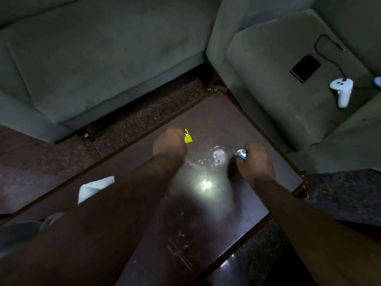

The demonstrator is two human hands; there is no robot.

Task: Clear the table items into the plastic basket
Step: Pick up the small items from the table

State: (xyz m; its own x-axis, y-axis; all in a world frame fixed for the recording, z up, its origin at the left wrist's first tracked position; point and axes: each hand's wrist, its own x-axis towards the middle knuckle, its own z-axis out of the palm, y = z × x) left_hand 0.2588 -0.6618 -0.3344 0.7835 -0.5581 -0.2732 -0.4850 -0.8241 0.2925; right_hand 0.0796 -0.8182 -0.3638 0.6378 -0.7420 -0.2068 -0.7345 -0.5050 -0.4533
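Note:
My left hand [170, 144] is closed around a small yellow item [188, 137], which sticks out past the knuckles. My right hand [256, 162] grips a small blue and silver item [242, 154]. Both hands hover over the dark glossy table [195, 234]. Between them a clear glass object [217, 156] rests on the tabletop, dim and hard to make out. A white cloth [92, 187] lies on the table's left side, partly hidden by my left forearm. No plastic basket shows clearly in view.
Grey-green sofas surround the table at the back [103, 58] and right [288, 89]. On the right sofa lie a white controller [342, 90], a dark phone [305, 68] and a black cable. A grey object [20, 232] sits at the table's lower left. A lamp's glare reflects mid-table.

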